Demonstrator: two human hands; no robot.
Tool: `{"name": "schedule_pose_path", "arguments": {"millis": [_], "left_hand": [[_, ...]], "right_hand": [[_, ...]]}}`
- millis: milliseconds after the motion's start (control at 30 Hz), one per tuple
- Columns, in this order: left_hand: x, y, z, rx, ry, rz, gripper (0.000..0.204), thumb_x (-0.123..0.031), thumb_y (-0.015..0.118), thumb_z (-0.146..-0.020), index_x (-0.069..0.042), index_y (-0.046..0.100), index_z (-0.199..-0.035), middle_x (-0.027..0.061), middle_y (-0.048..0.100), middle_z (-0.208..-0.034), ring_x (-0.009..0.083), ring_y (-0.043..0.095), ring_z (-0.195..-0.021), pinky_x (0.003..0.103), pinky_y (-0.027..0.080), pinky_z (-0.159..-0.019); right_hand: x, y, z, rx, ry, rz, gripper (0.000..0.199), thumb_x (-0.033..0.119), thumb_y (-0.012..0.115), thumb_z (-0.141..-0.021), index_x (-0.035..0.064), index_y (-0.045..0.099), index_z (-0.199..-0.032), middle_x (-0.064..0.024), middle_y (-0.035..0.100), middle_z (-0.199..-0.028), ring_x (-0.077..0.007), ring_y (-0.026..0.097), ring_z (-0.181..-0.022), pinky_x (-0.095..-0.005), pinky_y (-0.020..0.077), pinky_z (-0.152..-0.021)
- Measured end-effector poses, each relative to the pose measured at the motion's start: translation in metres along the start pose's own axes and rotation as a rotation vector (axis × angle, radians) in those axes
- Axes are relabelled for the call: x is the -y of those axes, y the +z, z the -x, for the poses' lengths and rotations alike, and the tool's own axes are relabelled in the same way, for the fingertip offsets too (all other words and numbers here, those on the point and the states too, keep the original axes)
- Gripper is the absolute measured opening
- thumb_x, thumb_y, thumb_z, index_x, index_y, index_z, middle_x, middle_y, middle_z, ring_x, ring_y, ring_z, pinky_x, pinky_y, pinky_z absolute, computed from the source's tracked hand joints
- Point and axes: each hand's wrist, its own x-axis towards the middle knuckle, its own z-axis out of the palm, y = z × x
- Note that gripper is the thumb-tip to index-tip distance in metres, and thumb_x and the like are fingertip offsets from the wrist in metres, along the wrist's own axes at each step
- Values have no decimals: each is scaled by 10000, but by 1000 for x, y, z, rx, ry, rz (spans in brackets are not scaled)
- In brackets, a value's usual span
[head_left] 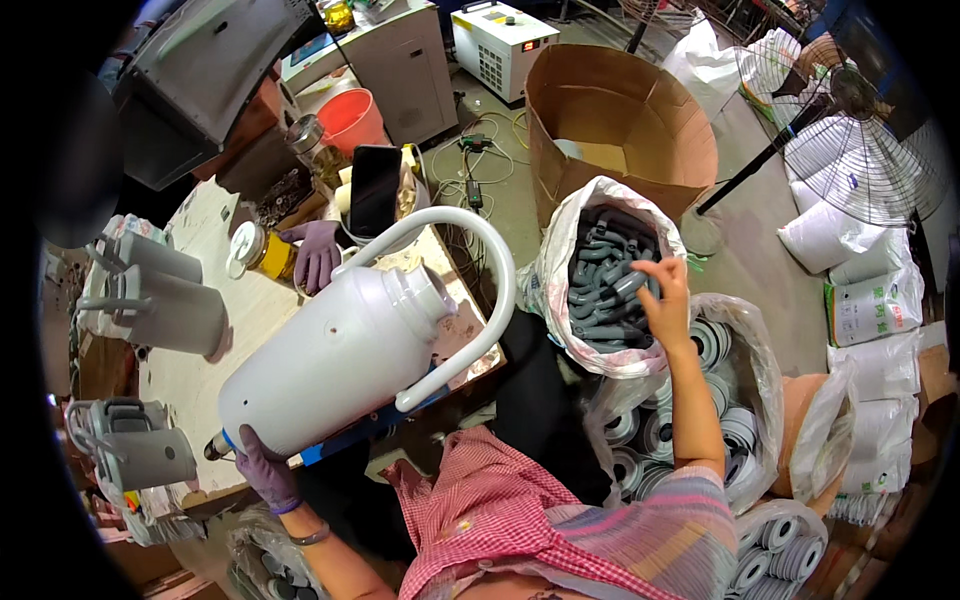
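Observation:
A large pale grey plastic jug [325,365] with a big looped handle [505,270] lies tilted across the table's near edge, its neck toward the upper right. My left hand [267,477], in a purple glove, grips the jug's lower end, beside a dark metal-tipped piece [215,446]. My bare right hand [668,300] is over a white sack [555,265] full of dark grey curved plastic parts [597,272]. Its thumb and fingers close around one curved plastic part [628,285] at the top of the pile.
Grey jugs [180,315] stand at the table's left. A phone [374,190], a purple glove [318,255], a yellow jar [275,255] and a red tub [352,120] sit farther back. Beyond the sack is a cardboard box [560,100]; a fan [855,150] and bagged ringed parts [740,430] are right.

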Motion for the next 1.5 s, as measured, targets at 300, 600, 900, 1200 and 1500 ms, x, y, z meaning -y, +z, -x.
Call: {"name": "schedule_pose_path", "arguments": {"millis": [300, 600, 900, 1200, 1500], "left_hand": [[-5, 0, 7, 6, 29, -38, 487, -368, 601, -980, 41, 549, -1239, 119, 633, -1162, 186, 619, -1032, 341, 513, -883], [3, 3, -3, 3, 33, 2, 437, -285, 636, -967, 47, 562, -1240, 112, 639, -1174, 185, 624, -1025, 327, 529, -859], [-24, 16, 9, -76, 66, -117, 417, -326, 692, -929, 55, 662, -1097, 71, 687, -1020, 130, 615, -894, 281, 504, -814], [-32, 15, -5, 22, 45, -102, 411, -342, 736, -896, 29, 691, -1069, 44, 700, -949, 101, 607, -844, 256, 498, -774], [-34, 15, -12, 51, 32, -116, 434, -378, 749, -878, 41, 714, -986, 50, 711, -856, 96, 608, -777, 261, 500, -717]], "right_hand": [[-58, 77, 30, 737, 94, 112, 495, 145, 608, -812, 235, 558, -1296, -181, 626, -1014, -375, 612, -1000, -459, 499, -869], [-135, 106, -15, 725, -318, 306, 488, 247, 722, -724, -5, 607, -1125, -248, 597, -1186, -398, 561, -1132, -431, 455, -988], [-116, 3, -18, 978, 298, 244, 311, 220, 664, -895, 57, 578, -1145, -73, 615, -692, -146, 571, -477, -270, 443, -430], [178, -61, -88, 319, 27, -527, 396, 301, 425, -1053, 103, 437, -1396, 48, 456, -667, -35, 437, -530, -193, 328, -442], [404, 86, -91, 806, -433, -659, 428, 348, 445, -1053, 78, 517, -1378, 43, 430, -628, -29, 364, -478, -197, 285, -433]]}}
